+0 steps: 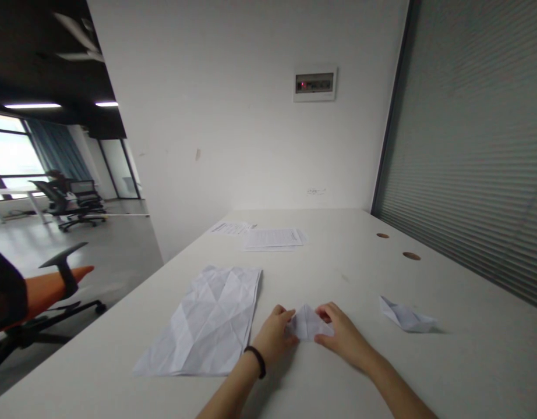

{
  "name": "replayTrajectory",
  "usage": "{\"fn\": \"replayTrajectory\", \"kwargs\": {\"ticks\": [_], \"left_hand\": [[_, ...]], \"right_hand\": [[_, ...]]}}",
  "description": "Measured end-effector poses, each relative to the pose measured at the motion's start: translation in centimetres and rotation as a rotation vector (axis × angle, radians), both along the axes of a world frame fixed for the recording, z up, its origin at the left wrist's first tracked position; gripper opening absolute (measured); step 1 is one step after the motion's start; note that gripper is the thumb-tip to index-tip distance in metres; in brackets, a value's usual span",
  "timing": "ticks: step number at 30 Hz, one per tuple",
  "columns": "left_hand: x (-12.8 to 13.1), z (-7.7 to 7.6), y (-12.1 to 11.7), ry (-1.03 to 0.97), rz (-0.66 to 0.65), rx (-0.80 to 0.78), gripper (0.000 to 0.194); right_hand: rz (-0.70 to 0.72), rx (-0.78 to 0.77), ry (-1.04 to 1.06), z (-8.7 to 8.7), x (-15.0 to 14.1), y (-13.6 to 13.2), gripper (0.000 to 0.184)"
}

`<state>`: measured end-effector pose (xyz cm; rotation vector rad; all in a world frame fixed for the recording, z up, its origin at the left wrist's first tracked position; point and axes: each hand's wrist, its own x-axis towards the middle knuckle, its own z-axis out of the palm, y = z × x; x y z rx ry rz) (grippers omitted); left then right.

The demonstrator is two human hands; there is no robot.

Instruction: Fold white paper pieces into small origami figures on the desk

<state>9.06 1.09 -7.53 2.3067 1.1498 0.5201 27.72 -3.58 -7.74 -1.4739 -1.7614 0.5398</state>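
Observation:
Between my two hands is a small folded white paper (307, 325), pointed at the top and creased down its middle. My left hand (275, 336), with a dark band at the wrist, grips its left corner between thumb and fingers. On the other side, my right hand (342, 336) pinches the right corner. The paper is just above the white table or resting on it; I cannot tell which. To the right lies a folded paper boat (407, 316). A stack of creased white sheets (216, 320) lies left of my left hand.
Printed sheets (272, 237) lie farther back on the white table (329, 267), near the wall. Two round cable holes (411, 256) pierce the tabletop at the right, beside a blind-covered glass partition (469, 163). An orange office chair (45, 291) stands beyond the left edge.

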Motion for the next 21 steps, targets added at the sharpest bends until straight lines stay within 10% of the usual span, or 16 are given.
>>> {"fn": "replayTrajectory", "kwargs": {"ticks": [10, 16, 21], "left_hand": [[0.1, 1.1, -0.6, -0.036, -0.013, 0.177, 0.026], [-1.1, 3.1, -1.1, 0.047, -0.306, -0.038, 0.035], [-1.3, 3.1, -1.8, 0.121, -0.423, -0.146, 0.047]], "right_hand": [[0.061, 0.023, -0.170, 1.3, -0.1, -0.6, 0.026], [0.173, -0.078, -0.106, 1.6, 0.5, -1.1, 0.041], [0.134, -0.180, -0.041, 1.2, 1.0, -1.3, 0.020]]}}
